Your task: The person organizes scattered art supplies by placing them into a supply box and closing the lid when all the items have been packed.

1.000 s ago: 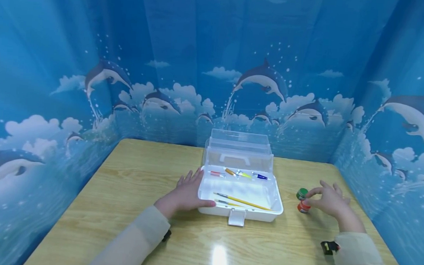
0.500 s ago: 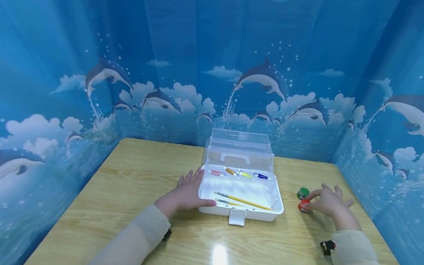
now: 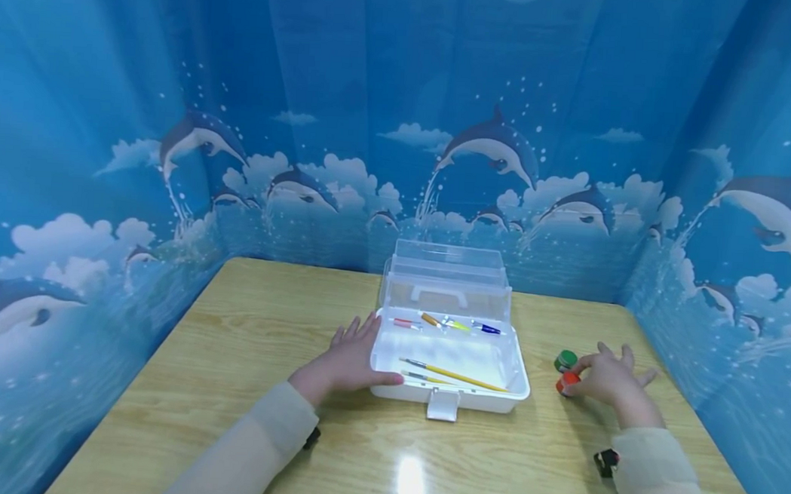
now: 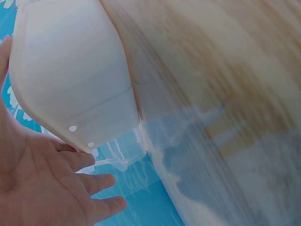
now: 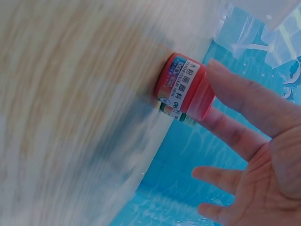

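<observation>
My left hand [image 3: 348, 357] rests against the left side of a white box [image 3: 488, 401], fingers straight and spread, thumb over the front rim. In the left wrist view, the fingers [image 4: 101, 182] extend past the box's pale side wall [image 4: 70, 70]. Over on the right, my right hand [image 3: 613, 379] pinches a red-lidded paint jar [image 3: 567, 385] between thumb and forefinger. The right wrist view shows that jar [image 5: 181, 84] standing on the table, its label visible, the other fingers spread. Just behind it is a green-lidded jar [image 3: 565, 360], partly hidden in the right wrist view.
The box's clear lid [image 3: 448, 273] stands raised at the back. Inside lie yellow paintbrushes [image 3: 462, 376] and several short pen-like items [image 3: 486, 328] along the rear. A white latch [image 3: 442, 405] hangs at the front. Behind the wooden table [image 3: 263, 307] hangs a dolphin-print curtain [image 3: 405, 89].
My right hand has moved slightly left and closer around the red-lidded jar, its thumb and forefinger now on the lid. The left hand and box have stayed put.
</observation>
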A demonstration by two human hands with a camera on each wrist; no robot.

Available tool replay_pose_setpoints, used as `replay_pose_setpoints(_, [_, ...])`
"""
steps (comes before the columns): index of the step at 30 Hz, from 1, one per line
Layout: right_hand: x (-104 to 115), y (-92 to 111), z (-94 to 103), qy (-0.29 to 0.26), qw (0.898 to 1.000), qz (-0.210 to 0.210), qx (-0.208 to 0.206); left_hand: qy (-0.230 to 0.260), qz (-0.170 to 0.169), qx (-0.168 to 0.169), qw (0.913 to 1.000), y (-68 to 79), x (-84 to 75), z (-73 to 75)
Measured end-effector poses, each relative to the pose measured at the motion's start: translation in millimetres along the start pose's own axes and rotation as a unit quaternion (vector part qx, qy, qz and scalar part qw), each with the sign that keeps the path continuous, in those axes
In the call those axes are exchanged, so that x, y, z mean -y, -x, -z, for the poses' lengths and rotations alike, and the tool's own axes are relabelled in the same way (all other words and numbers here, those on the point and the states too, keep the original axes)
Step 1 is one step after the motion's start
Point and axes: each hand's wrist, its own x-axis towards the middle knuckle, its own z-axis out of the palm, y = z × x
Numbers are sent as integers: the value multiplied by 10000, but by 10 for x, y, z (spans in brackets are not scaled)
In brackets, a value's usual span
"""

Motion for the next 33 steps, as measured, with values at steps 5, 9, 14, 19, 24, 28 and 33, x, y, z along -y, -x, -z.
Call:
replay_pose_setpoints(5, [40, 31, 12, 15, 10000, 30, 56, 4, -11, -1, 10000, -5, -1, -1])
replay_pose_setpoints(9, [79, 72, 50, 49, 9999, 88, 128, -3, -20, -15, 10000, -8, 3, -12])
replay_pose_setpoints(14, [130, 109, 115, 91, 9998, 165, 113, 2, -11, 4, 10000, -2, -4, -8])
replay_pose_setpoints(19, [187, 129, 211, 258, 9993, 252, 1, -17, -8, -21, 10000, 2, -7, 0])
replay_pose_setpoints(24, [259, 155, 303, 215, 9992, 303, -155, -42, -10, -29, 10000, -4, -1, 1])
replay_pose_setpoints(28, [329, 167, 401, 290, 9981, 403, -373, -48, -25, -17, 10000, -3, 1, 6])
replay_pose_setpoints(33, [442, 185, 542, 308, 9978, 402, -434, -89, -22, -33, 10000, -2, -3, 8])
